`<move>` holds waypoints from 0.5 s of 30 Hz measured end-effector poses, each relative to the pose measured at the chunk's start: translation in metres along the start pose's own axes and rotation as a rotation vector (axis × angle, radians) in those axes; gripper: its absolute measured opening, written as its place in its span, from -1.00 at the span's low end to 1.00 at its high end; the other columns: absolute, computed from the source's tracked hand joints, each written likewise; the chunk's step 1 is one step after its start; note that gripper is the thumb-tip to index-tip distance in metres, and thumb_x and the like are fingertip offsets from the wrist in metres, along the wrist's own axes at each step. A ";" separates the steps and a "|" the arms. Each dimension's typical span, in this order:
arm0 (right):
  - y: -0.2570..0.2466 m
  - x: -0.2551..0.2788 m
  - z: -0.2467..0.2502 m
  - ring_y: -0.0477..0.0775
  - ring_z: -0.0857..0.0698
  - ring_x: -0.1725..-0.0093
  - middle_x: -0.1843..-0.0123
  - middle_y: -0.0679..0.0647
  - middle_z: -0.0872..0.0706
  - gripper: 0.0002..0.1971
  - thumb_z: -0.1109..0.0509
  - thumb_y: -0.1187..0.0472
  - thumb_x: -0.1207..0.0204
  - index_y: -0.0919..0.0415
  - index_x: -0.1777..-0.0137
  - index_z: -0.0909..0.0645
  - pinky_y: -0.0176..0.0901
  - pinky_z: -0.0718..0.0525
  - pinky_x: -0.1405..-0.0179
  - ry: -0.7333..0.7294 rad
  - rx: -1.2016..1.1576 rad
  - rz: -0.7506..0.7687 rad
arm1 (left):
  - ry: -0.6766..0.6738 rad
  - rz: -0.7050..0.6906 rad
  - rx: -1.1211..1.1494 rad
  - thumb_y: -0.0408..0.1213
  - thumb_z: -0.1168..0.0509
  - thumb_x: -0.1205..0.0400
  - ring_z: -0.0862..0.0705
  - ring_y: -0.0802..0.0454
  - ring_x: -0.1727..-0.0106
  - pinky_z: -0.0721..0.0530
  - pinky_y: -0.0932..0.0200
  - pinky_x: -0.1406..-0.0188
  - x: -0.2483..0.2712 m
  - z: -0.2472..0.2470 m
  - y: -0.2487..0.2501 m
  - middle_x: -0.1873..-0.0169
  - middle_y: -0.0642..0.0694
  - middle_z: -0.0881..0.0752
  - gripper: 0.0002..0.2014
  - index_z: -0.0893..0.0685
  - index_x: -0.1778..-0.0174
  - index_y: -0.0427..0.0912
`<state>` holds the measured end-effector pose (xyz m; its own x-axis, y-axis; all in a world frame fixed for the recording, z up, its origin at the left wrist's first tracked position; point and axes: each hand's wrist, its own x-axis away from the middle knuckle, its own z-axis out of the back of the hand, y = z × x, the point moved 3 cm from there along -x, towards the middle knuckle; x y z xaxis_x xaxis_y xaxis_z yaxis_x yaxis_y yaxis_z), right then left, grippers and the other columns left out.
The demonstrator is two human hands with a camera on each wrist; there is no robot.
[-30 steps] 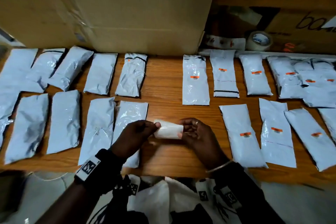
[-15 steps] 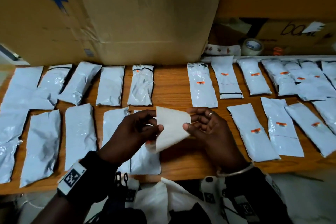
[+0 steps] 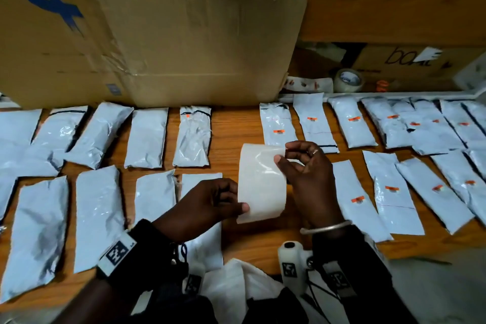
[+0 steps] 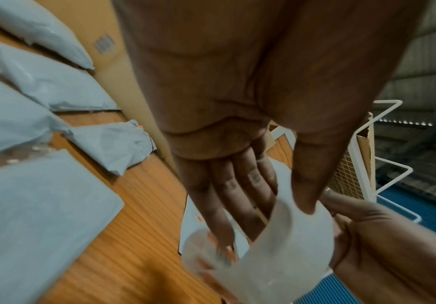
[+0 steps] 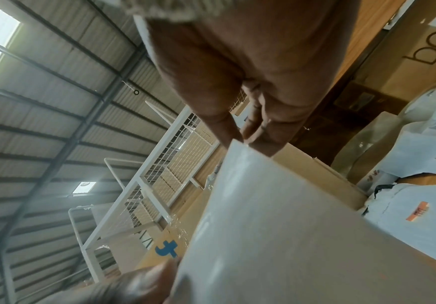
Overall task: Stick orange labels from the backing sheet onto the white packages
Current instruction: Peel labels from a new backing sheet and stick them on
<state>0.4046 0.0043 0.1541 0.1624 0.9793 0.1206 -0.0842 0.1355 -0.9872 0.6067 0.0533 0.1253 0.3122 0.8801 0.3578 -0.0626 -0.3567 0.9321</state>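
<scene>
While both hands hold it above the wooden table (image 3: 231, 137), the backing sheet (image 3: 260, 184) shows only a blank, glossy side: the left hand (image 3: 202, 208) pinches its lower edge between thumb and fingers, the right hand (image 3: 305, 173) pinches its top corner. White packages (image 3: 97, 216) lie in two rows; those on the right carry small orange labels (image 3: 357, 199), their print too small to read. Behind stand a cardboard box (image 3: 184, 47) with a blue mark, another lettered "ba", and a tape roll (image 3: 347, 80). Overhead, the right wrist view shows a corrugated metal roof (image 5: 56, 123).
</scene>
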 end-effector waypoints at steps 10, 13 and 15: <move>0.010 -0.005 0.005 0.35 -0.85 0.03 0.03 0.23 -0.84 -0.48 -0.69 0.23 -0.43 -0.02 -0.33 -0.58 0.35 -0.80 0.02 -0.334 0.119 -0.122 | 0.368 0.056 0.305 -0.30 -0.37 -0.70 -0.70 -0.21 0.17 -0.72 -0.02 0.22 -0.018 -0.004 0.009 0.18 -0.32 -0.72 -0.73 -0.55 -0.22 -0.38; 0.008 -0.013 0.011 0.30 -0.85 0.05 0.05 0.21 -0.84 -0.62 -0.66 0.32 -0.46 0.11 -0.21 -0.64 0.25 -0.82 0.03 -0.225 0.088 -0.066 | 0.228 0.102 0.237 -0.34 -0.51 -0.54 -0.81 -0.17 0.16 -0.80 -0.04 0.14 -0.011 -0.010 0.011 0.12 -0.30 -0.83 -0.66 -0.65 -0.22 -0.29; 0.009 -0.017 0.011 0.18 -0.85 -0.02 0.01 0.12 -0.84 -0.72 -0.64 0.31 -0.48 0.09 -0.10 -0.67 0.21 -0.83 -0.09 -0.175 0.108 -0.043 | 0.117 0.136 0.141 -0.42 -0.54 -0.53 -0.83 -0.24 0.08 -0.82 -0.09 0.03 -0.006 -0.014 0.008 0.06 -0.37 -0.85 -0.63 -0.68 -0.24 -0.37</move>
<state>0.3906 -0.0095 0.1447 -0.0040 0.9822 0.1880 -0.1875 0.1840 -0.9649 0.5911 0.0496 0.1315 0.1977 0.8482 0.4914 0.0386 -0.5076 0.8607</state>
